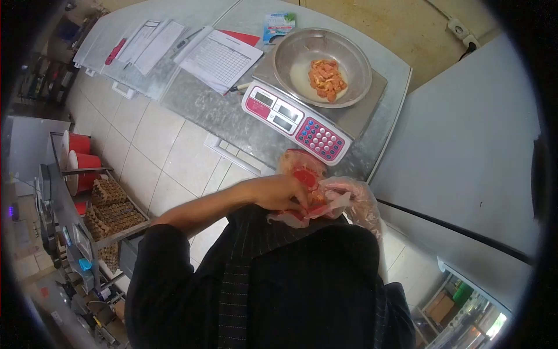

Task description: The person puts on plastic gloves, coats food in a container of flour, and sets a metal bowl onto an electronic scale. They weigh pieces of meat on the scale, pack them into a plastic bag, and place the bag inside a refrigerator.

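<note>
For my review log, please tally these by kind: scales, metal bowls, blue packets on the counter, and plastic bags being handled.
Scale: 1
Metal bowl: 1
Blue packet: 1
Plastic bag: 1
Total: 4

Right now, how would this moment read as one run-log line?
left hand: at plastic bag | scale: on table, under metal bowl | metal bowl: holds meat pieces

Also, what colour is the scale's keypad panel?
Keypad panel: pinkish-red, seen in the head view.
</note>
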Tool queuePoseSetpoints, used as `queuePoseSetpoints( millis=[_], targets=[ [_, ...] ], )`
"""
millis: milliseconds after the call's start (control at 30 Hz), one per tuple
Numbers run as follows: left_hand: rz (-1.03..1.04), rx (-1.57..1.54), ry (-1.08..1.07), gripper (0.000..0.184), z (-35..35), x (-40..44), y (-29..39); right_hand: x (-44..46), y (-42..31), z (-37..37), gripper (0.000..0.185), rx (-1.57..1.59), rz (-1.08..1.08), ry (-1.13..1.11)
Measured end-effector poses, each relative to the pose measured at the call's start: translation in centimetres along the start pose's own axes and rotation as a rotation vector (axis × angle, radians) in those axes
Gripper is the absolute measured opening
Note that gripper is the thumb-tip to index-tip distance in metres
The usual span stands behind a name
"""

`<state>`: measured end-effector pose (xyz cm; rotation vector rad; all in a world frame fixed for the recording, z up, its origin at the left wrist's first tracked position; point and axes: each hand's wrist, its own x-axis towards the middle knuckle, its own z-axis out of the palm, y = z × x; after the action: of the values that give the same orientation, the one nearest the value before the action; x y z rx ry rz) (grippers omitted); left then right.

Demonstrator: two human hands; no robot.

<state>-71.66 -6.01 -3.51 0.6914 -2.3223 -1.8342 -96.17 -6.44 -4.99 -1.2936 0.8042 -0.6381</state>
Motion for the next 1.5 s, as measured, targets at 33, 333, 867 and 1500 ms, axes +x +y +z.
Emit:
queuePoseSetpoints(
  millis=[33,333,867,1500],
  targets=[
    [-0.029,-0.018,0.06,0.015,0.1,0.1,0.1,0.0,0.2,0.0,0.027,0.002,-0.002,-0.002],
    [0.102,0.248,0.328,0.012,-3.0,1.7,2.6,1.0,0.2,-0.4,0.038,-0.257,-0.304,-0.114],
    [0.163,-0.116,0.96,0.051,0.3,1.1,-1.1,0.7,1.4,0.6,0.057,0.237,0.158,0.02],
    [0.037,-0.298,1.282,0.037,3.6,6.3,-4.5,1.0,0.1,3.7,0.053,0.0,0.006,0.035]
  ],
)
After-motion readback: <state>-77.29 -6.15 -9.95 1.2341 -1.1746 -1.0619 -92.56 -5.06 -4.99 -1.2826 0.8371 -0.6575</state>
